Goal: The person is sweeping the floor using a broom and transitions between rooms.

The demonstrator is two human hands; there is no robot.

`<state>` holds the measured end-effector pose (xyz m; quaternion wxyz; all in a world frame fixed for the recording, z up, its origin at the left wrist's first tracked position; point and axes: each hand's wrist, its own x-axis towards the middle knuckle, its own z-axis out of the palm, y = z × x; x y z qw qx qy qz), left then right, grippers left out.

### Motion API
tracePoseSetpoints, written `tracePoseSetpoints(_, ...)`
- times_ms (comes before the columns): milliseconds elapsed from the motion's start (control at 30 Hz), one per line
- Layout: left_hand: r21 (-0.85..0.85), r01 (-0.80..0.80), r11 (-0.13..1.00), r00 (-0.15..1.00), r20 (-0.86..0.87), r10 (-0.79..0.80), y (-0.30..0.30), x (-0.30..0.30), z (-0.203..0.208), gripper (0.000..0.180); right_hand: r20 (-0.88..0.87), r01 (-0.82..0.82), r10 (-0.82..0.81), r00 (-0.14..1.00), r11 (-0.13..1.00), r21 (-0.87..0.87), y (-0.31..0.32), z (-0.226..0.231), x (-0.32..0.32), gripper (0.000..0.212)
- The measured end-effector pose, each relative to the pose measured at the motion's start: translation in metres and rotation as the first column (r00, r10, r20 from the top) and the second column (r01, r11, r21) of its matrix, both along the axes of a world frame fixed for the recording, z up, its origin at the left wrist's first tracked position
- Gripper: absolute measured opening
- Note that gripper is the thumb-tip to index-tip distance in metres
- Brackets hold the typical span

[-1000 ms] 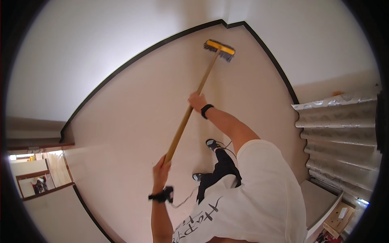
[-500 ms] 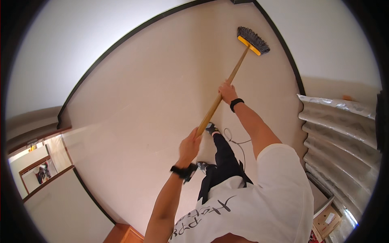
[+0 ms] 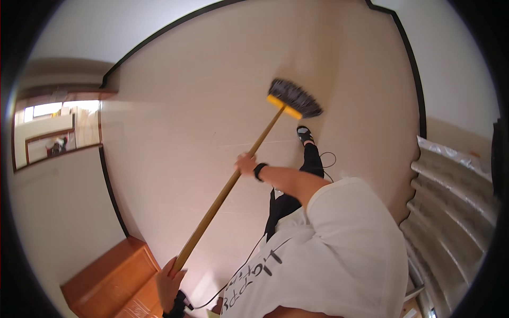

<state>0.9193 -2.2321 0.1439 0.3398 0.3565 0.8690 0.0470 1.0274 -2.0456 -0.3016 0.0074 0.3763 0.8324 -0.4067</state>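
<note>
A long wooden-handled broom (image 3: 214,206) slants across the view, from lower left to upper middle. Its yellow block (image 3: 284,107) carries a wide head of dark grey bristles (image 3: 295,97), which appears to rest on the floor (image 3: 175,132). My left hand (image 3: 170,283) is closed around the handle's near end, a black band on its wrist. Farther up the shaft, my right hand (image 3: 245,164) wraps the handle, also with a dark wristband. One of my shoes (image 3: 304,134) stands just on the near side of the broom head.
A thin dark cable (image 3: 330,159) loops on the floor by my leg. Pale grey curtains (image 3: 450,196) hang along the right wall. A reddish-brown wooden piece of furniture (image 3: 114,275) stands at lower left, below an opening (image 3: 58,130) in the wall. Dark skirting (image 3: 411,58) edges the floor.
The broom head has come nearer and to the left. Both hands have shifted left and toward me, still gripping the handle. The view has turned, bringing more of the wooden furniture into sight.
</note>
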Motion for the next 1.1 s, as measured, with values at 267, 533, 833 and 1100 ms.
tracePoseSetpoints(267,0.227,-0.537,0.813,0.835,0.005,0.550,-0.145,0.027,0.113,0.034,-0.377,-0.355,0.262,0.888,0.913,-0.203,-0.134,0.108,-0.137,0.025)
tracePoseSetpoints(533,0.143,-0.103,0.984,0.948,-0.286,0.141,-0.177,0.023,0.127,0.030,-0.433,-0.355,0.310,0.846,0.934,-0.026,-0.117,0.170,-0.088,0.017)
tracePoseSetpoints(833,0.074,0.062,0.995,0.998,-0.035,-0.059,-0.025,-0.005,-0.060,0.025,-0.167,0.185,-0.147,0.975,0.952,0.245,0.048,0.069,0.123,0.008)
tracePoseSetpoints(1100,0.226,0.341,0.913,0.778,0.477,-0.409,0.177,0.182,-0.184,0.026,0.500,0.413,-0.526,0.688,0.850,0.326,0.147,0.053,0.359,0.019)
